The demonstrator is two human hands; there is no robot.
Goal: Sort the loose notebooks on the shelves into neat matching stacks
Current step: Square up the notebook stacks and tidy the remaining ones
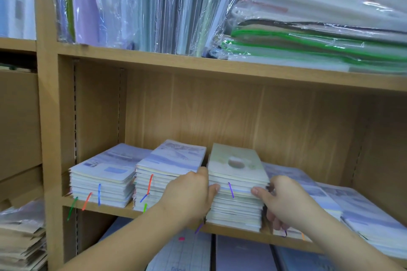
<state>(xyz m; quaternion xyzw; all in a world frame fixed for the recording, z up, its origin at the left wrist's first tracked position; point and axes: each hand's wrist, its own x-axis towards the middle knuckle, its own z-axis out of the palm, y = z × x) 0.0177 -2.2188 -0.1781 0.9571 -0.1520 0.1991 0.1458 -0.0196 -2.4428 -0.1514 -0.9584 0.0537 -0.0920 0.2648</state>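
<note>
Five stacks of notebooks sit in a row on the middle shelf (105,207), a pale wood-grain board with an open bay above it. Both hands are on the green-topped stack (236,207) in the centre. The left hand (189,196) clamps its left side, thumb across the front edges and fingers tucked into the narrow gap beside it. The right hand (284,200) grips the right side, thumb on the page edges and fingers curled round behind.

Crowding it on the left is the tall lilac stack (169,160), almost touching, with the left-end stack (103,182) just beyond. On the right lie two lower stacks, the near-right stack (308,182) partly hidden by the right hand and the far-right stack (370,222) at the edge.

These are soft matte covers with rounded corners and cream page blocks, and thin ribbon markers (99,193) in blue, orange, green and purple dangle over the front.

Up top, the upper shelf (154,59) holds upright folders (132,6) in crinkly clear plastic. Flat green-trimmed pouches (308,37) are piled beside them. Below are more flat covers (242,255), and wrapped bundles (19,237) sit in the left bay.
</note>
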